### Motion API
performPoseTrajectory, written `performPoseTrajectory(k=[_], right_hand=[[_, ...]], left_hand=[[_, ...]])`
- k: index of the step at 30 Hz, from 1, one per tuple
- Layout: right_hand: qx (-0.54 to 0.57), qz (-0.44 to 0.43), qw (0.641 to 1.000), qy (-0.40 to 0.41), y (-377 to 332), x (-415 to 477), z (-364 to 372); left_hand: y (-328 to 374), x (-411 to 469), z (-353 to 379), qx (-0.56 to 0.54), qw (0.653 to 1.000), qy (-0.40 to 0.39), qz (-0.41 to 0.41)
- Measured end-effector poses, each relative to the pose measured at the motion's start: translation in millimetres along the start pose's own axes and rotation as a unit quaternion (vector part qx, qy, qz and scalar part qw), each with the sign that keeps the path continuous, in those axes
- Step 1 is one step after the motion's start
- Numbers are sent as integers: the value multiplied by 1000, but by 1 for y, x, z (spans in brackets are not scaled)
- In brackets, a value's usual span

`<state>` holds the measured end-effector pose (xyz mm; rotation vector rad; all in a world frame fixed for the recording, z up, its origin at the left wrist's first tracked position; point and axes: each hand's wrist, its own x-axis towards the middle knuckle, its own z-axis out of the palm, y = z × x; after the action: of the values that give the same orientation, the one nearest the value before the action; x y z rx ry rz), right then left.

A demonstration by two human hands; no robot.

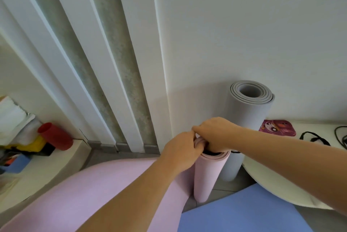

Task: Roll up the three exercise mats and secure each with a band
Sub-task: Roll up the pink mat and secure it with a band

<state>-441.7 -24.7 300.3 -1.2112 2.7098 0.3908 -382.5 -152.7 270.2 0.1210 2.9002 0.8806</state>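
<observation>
A rolled pink mat (208,173) stands upright on the floor near the wall. My left hand (181,149) grips its top edge from the left. My right hand (216,134) grips the top from the right, fingers curled over the rim, where a black band (212,153) shows just under my fingers. A rolled grey mat (244,119) stands upright right behind it against the wall. A blue mat (244,215) lies flat on the floor at the bottom right. Another black band (315,138) lies on the ledge at the right.
A white ledge (281,184) at the right carries a purple cartoon pad (277,128) and black cords. At the left, a low shelf holds a red cylinder (55,136), white cloth and small colourful items. My pink-clad leg (84,194) fills the lower left. Vertical blinds hang ahead.
</observation>
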Motion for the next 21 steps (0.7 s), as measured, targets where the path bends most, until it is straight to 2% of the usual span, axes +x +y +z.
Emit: performPoseTrajectory(k=[2,4,7,10,13,18,21], right_hand=[[19,40,999,-5,-3,2,1],[24,70,997,-2,-4,6,1],[52,116,992,2,-5,8,0],[107,168,980,4,-9,10,-3],[175,223,959,3,-17,20,-9],[292,285,913,7,-44,50,-21],[341,290,894,-9,-77,70,-17]], left_hand=[[-8,-2,-10,-44,999,0,-29],[-22,-7,-23,-44,996,-56,-46],[-43,-14,-35,70,991,-107,-39],[-50,-18,-31,181,983,-44,-5],[-45,-19,-33,238,971,17,34],[-47,-24,-66,283,958,36,23],[-71,-32,-74,241,970,5,-35]])
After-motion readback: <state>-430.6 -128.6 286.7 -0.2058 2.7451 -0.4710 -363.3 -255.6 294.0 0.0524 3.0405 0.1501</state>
